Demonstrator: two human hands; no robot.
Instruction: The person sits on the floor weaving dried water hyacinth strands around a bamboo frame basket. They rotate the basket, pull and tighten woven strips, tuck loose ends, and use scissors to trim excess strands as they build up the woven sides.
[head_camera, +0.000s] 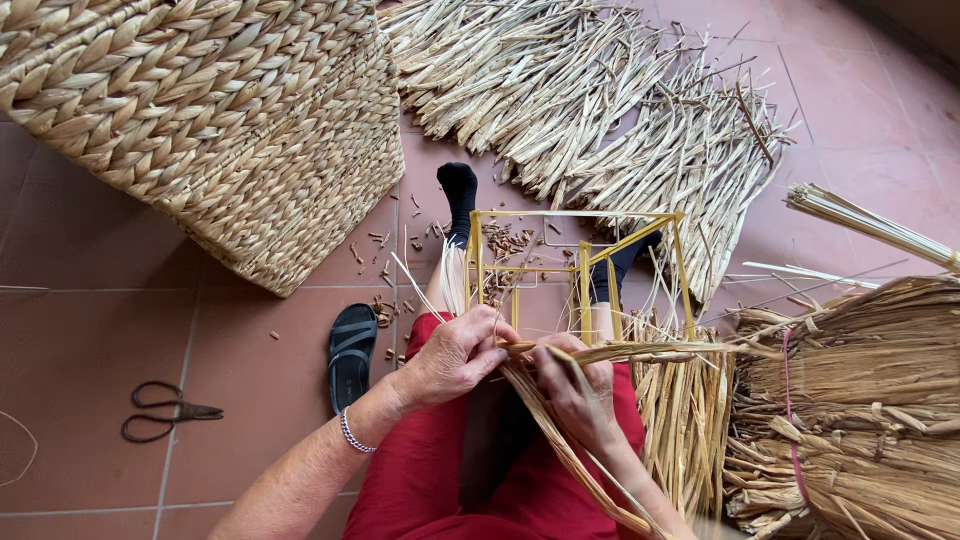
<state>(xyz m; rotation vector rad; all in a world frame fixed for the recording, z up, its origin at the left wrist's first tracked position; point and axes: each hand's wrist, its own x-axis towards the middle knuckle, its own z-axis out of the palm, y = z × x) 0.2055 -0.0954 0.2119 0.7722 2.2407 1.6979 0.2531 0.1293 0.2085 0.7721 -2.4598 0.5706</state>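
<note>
My hands (520, 365) are together, pinching straw strands (640, 352) at the yellow frame (580, 260); woven basket (230, 120) left, open floor (90, 340) around scissors (165, 410).

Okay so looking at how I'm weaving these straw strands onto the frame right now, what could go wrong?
1. The dry strands pinched between your left hand and right hand look brittle; a sharp bend might snap them.
2. The yellow frame is braced only by your legs, so pulling hard could tip it.
3. The scissors and sandal lie loose on the floor, a possible trip hazard when you stand.
</note>
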